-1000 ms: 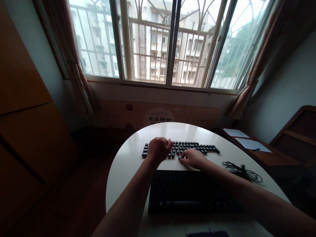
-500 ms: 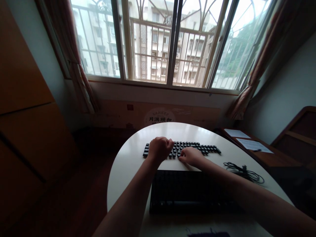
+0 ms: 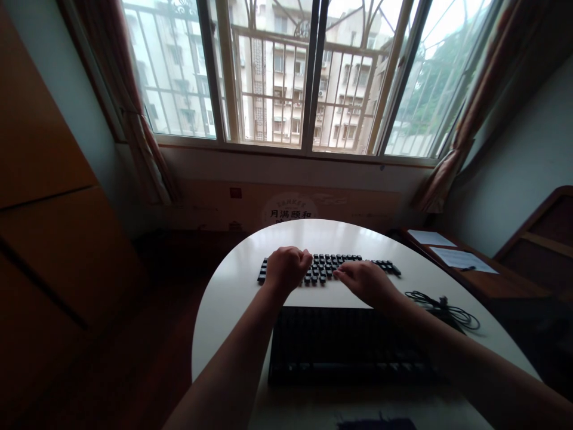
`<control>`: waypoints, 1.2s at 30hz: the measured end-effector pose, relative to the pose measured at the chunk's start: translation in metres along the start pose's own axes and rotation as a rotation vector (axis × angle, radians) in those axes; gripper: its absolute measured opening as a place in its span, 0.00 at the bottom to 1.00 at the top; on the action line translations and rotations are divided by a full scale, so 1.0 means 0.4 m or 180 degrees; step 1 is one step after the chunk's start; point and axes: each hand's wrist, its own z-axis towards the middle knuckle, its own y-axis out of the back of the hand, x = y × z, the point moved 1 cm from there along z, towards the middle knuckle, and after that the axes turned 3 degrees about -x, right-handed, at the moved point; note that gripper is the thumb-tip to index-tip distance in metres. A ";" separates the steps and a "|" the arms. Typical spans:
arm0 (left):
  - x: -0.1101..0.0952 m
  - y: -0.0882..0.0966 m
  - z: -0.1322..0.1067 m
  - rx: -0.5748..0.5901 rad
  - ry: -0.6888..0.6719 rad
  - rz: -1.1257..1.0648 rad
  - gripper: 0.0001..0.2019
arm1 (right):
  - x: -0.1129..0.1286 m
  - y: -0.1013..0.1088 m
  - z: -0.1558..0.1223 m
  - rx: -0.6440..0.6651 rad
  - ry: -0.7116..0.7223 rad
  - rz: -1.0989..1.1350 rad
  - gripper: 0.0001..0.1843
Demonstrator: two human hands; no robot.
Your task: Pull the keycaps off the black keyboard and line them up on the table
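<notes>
White tabletop (image 3: 224,334): I've shifted the right hand (image 3: 364,280) off a keycap (image 3: 322,279), now in the front row; looks set. Can't tell if right fingers (image 3: 347,270) are pinching; left hand (image 3: 287,267) fisted.

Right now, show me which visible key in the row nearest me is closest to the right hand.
The key at that row's right end; its other visible keys lie farther left, toward the left hand, away from the right hand.
</notes>
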 end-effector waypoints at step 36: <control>-0.061 -0.072 -0.032 0.2194 -0.1124 -0.0424 0.20 | -0.105 -0.030 -0.284 0.0722 -0.0548 0.3411 0.20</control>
